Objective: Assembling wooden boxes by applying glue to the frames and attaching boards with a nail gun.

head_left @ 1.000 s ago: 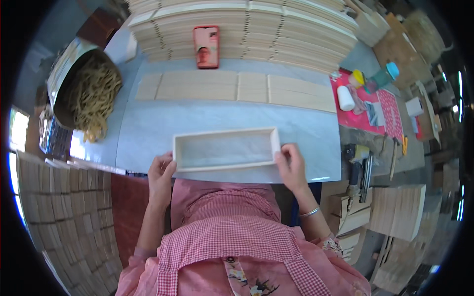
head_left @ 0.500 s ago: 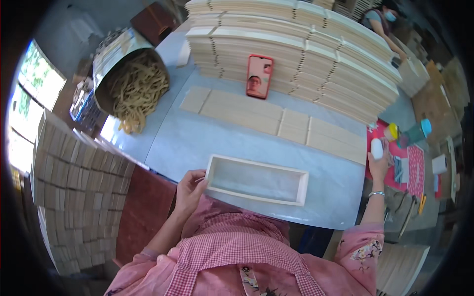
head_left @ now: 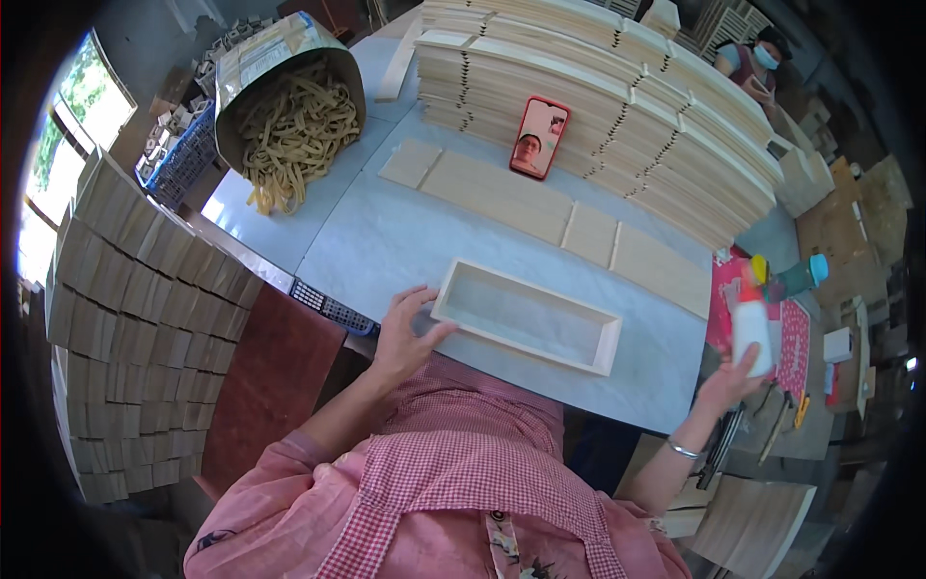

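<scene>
A shallow rectangular wooden frame of pale strips lies on the light, marbled tabletop, near the front edge. My left hand grips its left near corner, thumb against the near side and fingers at the short end. At the right edge of the table my right hand holds a white squeeze bottle with a red cap, raised and roughly upright. The bottle's top is blurred by motion. Beyond the frame, flat pale wooden boards lie in a row.
Tall stacks of thin boards fill the back, with a red-cased phone leaning on them. A bin of pale curled strips lies tipped at the left. A teal-lidded bottle stands at the right. Behind is a masked person.
My right hand has lifted the white bottle and brought it nearer. The left fingers have spread around the frame's corner. The head view has shifted, so the table appears moved.
</scene>
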### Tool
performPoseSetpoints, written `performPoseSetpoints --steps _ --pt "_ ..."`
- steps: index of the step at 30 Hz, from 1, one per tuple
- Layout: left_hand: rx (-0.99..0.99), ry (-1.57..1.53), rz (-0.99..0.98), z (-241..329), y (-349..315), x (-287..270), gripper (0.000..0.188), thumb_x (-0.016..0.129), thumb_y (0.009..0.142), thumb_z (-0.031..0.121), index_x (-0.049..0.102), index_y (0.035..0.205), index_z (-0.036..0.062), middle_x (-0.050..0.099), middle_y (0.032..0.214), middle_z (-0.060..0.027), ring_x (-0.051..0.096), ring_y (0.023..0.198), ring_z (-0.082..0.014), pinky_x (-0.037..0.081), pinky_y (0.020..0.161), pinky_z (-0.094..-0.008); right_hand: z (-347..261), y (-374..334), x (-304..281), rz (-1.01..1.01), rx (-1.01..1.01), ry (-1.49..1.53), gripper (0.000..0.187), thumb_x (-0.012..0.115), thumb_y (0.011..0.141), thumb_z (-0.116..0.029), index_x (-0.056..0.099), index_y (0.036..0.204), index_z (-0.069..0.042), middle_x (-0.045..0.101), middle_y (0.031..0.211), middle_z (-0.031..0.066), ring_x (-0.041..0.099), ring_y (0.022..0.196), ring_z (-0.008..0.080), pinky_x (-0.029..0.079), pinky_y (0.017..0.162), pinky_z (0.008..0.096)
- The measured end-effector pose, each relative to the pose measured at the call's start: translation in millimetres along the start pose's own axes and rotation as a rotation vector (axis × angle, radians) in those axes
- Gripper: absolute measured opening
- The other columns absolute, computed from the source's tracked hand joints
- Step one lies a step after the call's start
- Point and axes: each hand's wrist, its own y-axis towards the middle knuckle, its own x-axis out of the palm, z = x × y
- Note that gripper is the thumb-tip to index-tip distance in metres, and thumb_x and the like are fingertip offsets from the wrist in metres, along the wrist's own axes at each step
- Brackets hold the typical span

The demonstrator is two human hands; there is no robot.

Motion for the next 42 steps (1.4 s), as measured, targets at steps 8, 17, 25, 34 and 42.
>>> performPoseSetpoints --steps 8,17,25,34,42 --pt "0.191 0.066 -0.006 -20 4 1 0.052 0.085 0.073 0.016 0.068 0.121 0.0055 0.066 0.118 -0.0088 0.055 0.114 -0.0292 0.047 0.100 -0.0378 -24 -122 71 -0.607 0.046 -0.034 0.050 0.069 0.086 -0.027 0.052 0.128 -0.005 0.057 0.114 0.0146 0.060 0.079 0.0218 0.051 0.055 0.0278" --pt "0.301 0.079 0.087 -33 5 8 0.051 0.087 0.071 0.019 0.072 0.118 0.0062 0.070 0.114 -0.0075 0.055 0.115 -0.0276 0.049 0.099 -0.0355 -30 -207 108 -0.955 0.088 -0.117 0.054 0.076 0.082 -0.022 0.052 0.128 -0.007 0.057 0.115 0.0142 0.060 0.094 0.0258 0.053 0.080 0.0346" --pt "0.325 0.083 0.098 -32 3 7 0.050 0.087 0.071 0.019 0.073 0.118 0.0063 0.071 0.115 -0.0080 0.055 0.115 -0.0278 0.049 0.099 -0.0357 -26 -217 116 -0.994 0.124 -0.155 0.056 0.078 0.083 -0.024 0.051 0.128 -0.007 0.058 0.115 0.0141 0.060 0.096 0.0266 0.053 0.082 0.0356" --pt "0.295 0.051 0.079 -30 3 6 0.054 0.087 0.070 0.014 0.072 0.121 0.0077 0.071 0.117 -0.0055 0.056 0.116 -0.0263 0.049 0.099 -0.0359 -21 -213 133 -0.960 -0.050 -0.195 0.052 0.079 0.085 -0.023 0.051 0.126 -0.006 0.061 0.109 0.0137 0.062 0.091 0.0253 0.053 0.078 0.0348" --pt "0.338 0.077 0.086 -30 4 6 0.051 0.087 0.071 0.016 0.073 0.119 0.0059 0.071 0.116 -0.0069 0.055 0.114 -0.0274 0.049 0.099 -0.0359 -8 -205 156 -0.874 -0.191 -0.215 0.051 0.080 0.085 -0.024 0.052 0.124 -0.005 0.062 0.107 0.0142 0.063 0.087 0.0253 0.053 0.076 0.0349"
